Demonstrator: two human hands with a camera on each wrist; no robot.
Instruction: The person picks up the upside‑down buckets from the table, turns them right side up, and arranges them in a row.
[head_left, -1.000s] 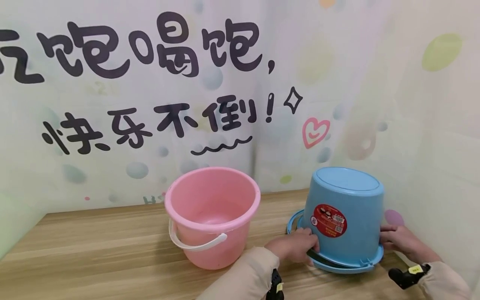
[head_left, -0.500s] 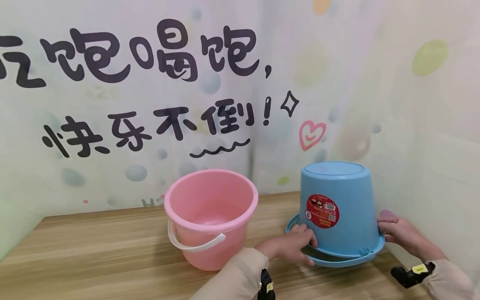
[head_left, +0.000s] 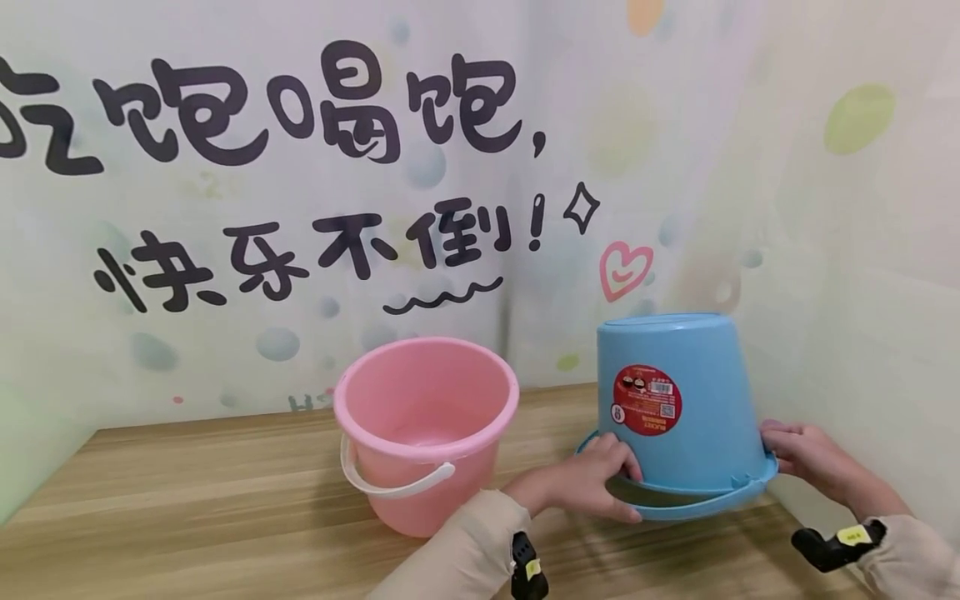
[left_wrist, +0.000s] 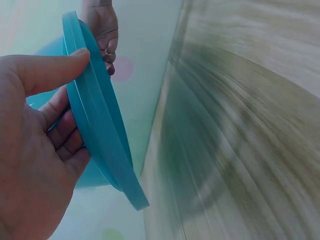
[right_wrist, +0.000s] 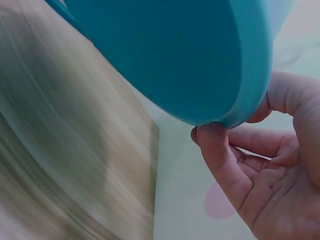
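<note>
A blue bucket (head_left: 675,400) is held upside down above the right side of the table, its flat base on top and a red label on its wall. My left hand (head_left: 592,479) pinches its rim and handle on the left, thumb on the handle in the left wrist view. On the opposite side, my right hand (head_left: 813,467) grips the rim between fingers and thumb. From the right wrist view the hollow inside of the bucket (right_wrist: 170,55) shows. An upright pink bucket (head_left: 423,492) with a white handle (head_left: 401,492) stands to the left of my left hand.
The wood-grain table (head_left: 187,500) ends at a printed wall sheet (head_left: 300,350) behind both buckets. Another pale wall (head_left: 862,333) rises close to the right hand. Black wrist devices (head_left: 836,546) sit at both sleeves.
Both hands have raised the blue bucket slightly and it has tilted, so its base is seen nearly edge-on. Its shadow now shows below on the table. The pink bucket stays put.
</note>
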